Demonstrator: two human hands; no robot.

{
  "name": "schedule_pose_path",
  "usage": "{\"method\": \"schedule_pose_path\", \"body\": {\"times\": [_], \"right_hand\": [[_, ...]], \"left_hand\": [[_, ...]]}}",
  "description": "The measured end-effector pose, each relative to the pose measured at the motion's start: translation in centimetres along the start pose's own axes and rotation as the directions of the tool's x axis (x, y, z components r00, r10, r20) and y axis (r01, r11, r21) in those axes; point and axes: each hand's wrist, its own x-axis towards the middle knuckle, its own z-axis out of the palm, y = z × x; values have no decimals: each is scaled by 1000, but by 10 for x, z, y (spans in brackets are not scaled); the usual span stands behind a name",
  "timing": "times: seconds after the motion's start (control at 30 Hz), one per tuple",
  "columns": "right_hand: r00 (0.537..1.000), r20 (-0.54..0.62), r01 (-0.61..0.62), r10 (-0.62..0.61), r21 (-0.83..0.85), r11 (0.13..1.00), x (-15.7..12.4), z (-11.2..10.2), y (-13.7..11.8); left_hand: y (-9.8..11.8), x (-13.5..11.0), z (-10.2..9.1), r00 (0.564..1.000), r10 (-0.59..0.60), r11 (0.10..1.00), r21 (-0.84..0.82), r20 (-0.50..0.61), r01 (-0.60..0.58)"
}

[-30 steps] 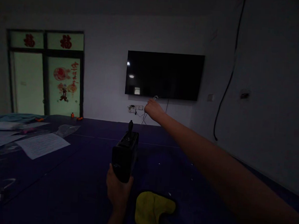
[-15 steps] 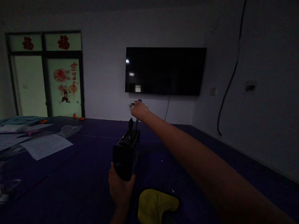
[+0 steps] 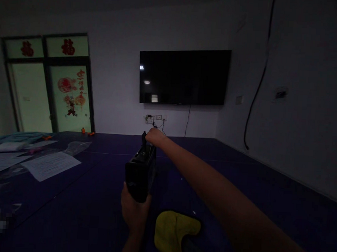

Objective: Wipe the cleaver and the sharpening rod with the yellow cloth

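My left hand is wrapped around the near end of a black box-shaped device, held out in front of me above a dark purple surface. A short black stub stands at the device's far end. My right arm reaches forward, and my right hand is closed in a pinch just above that far end, beside the stub. It appears to grip a thin metal rod coming out of the device, mostly hidden by the fingers. A yellow cloth lies just right of my left wrist.
Printed papers and clear plastic bags lie on the left. A black TV hangs on the far wall above sockets. Glass doors with red decorations stand at left; a black cable runs down the right wall.
My right hand has come down and left, from just below the TV to the far end of the device, and the thin rod above it has shortened. My left hand has kept its grip.
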Motion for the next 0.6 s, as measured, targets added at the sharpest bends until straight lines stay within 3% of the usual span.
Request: {"method": "schedule_pose_path", "body": {"times": [0.33, 0.6], "right_hand": [[997, -65, 52, -52, -3, 999, -10, 8, -12], [993, -115, 44, -33, 99, 994, -11, 22, -12]], "left_hand": [[-1, 0, 1, 1000, 1, 1000, -13, -8, -1], [0, 1, 0, 999, -28, 1000, -8, 21, 28]]}}
